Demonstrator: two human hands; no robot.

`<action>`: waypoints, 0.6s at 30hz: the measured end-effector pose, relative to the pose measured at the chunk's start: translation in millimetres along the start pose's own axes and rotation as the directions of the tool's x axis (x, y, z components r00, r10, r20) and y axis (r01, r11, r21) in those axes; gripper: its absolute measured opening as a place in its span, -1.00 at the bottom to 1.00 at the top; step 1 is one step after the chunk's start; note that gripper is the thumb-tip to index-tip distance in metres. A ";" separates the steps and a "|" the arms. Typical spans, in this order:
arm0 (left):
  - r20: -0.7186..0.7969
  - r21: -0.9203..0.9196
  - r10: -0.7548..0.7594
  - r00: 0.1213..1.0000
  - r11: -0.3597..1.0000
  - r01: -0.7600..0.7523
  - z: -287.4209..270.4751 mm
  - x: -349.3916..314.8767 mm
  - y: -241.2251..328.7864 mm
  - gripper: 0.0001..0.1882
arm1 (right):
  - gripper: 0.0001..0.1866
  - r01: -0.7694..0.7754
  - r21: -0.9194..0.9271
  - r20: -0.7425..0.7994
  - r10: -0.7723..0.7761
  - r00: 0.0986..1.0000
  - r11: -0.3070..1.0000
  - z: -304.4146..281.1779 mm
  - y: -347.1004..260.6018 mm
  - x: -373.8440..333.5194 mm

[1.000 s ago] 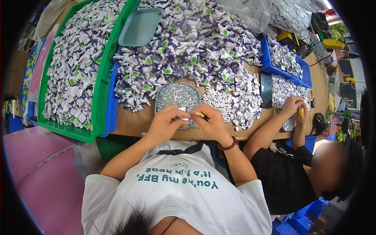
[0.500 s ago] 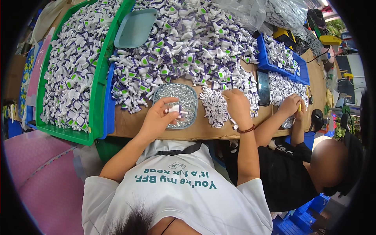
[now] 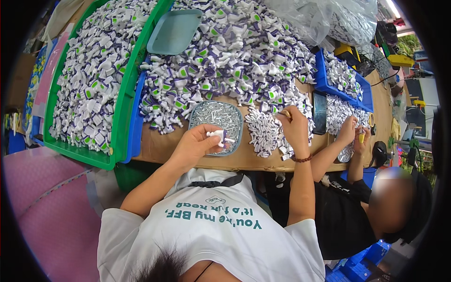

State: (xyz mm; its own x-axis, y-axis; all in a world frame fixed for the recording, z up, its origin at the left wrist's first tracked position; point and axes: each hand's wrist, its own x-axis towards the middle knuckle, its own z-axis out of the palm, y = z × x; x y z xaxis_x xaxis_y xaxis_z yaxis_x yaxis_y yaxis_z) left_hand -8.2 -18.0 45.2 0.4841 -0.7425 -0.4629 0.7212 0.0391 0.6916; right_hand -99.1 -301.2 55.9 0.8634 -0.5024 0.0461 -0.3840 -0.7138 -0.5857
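My left hand (image 3: pixel 199 141) pinches a small white and purple plastic figure-like piece (image 3: pixel 217 135). It hovers over the near part of a pale blue-grey square tray (image 3: pixel 241 126), which holds many metal pins (image 3: pixel 213 115). To the right, my right hand (image 3: pixel 295 129) hangs above a heap of small white plastic parts (image 3: pixel 260 131), thumb and fingers drawn together. Something yellowish shows at its fingertips; whether it is a held part or a finger cover is unclear. Just beyond lies a large mound of white, purple and green plastic pieces (image 3: pixel 225 56).
A green crate (image 3: pixel 123 94) full of similar pieces stands at left. An empty-looking blue-grey tray (image 3: pixel 174 30) rests on the mound. At right are a dark phone-like slab (image 3: pixel 319 113), a blue bin (image 3: pixel 324 84) and a co-worker's hands (image 3: pixel 350 131) over more parts.
The view has shifted slightly. My left hand still holds the white and purple piece, which is turned differently. My right hand stays over the white parts with its fingers closed.
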 end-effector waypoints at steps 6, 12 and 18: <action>0.012 -0.018 -0.019 1.000 1.000 0.019 2.8 -2.8 5.6 -0.79 | -0.82 -0.310 0.756 0.299 0.117 0.947 0.576 40.8 -74.8 -31.8; -0.017 -0.085 -0.020 1.000 0.996 0.018 2.7 -5.0 4.8 -0.82 | -0.84 -0.402 0.837 0.400 0.085 0.912 0.370 55.4 -83.8 -47.8; -0.037 -0.103 -0.012 0.999 0.995 0.008 0.2 -4.8 2.1 -0.84 | -0.86 -0.375 0.835 0.377 0.077 0.923 0.403 58.3 -84.3 -53.3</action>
State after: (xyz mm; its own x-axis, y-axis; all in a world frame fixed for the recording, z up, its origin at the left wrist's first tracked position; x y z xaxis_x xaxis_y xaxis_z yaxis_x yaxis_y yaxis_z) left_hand -9.1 -14.5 49.0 0.4932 -0.7180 -0.4912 0.7723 0.1013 0.6272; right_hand -93.7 -185.8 55.6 0.8907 -0.3344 -0.3078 -0.2055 0.3077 -0.9290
